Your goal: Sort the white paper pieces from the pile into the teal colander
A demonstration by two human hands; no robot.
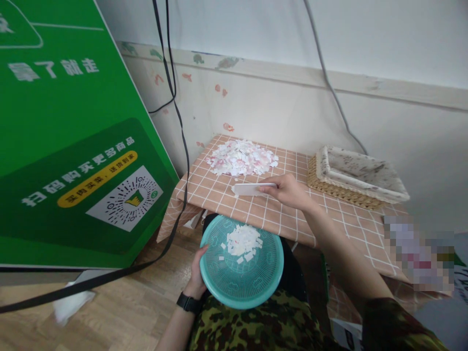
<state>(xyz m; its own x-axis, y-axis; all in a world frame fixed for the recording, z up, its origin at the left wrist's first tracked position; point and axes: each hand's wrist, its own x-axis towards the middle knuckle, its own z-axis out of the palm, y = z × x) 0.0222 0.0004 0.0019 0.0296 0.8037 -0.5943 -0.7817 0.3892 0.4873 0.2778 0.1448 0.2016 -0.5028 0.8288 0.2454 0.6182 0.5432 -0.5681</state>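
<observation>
My left hand (pixel 198 272) grips the left rim of a round teal plastic colander (pixel 252 282), its thumb over the edge. The colander rests at my lap, below the table's front edge, and a small heap of white paper scraps (pixel 243 240) lies in it. Over the tablecloth, my right hand (pixel 283 189) is closed on the right end of a flat white card (pixel 249 189). A few scraps touch or lie by the card's left end. Behind it on the table spreads a larger pile of white and pinkish paper scraps (pixel 241 157).
A wicker basket with a cloth liner (pixel 351 187) stands on the right of the checked tablecloth (pixel 292 214). A green sign with a QR code (pixel 124 197) rises on the left. A black strap (pixel 185 146) hangs in front of it. The wall borders the table's back.
</observation>
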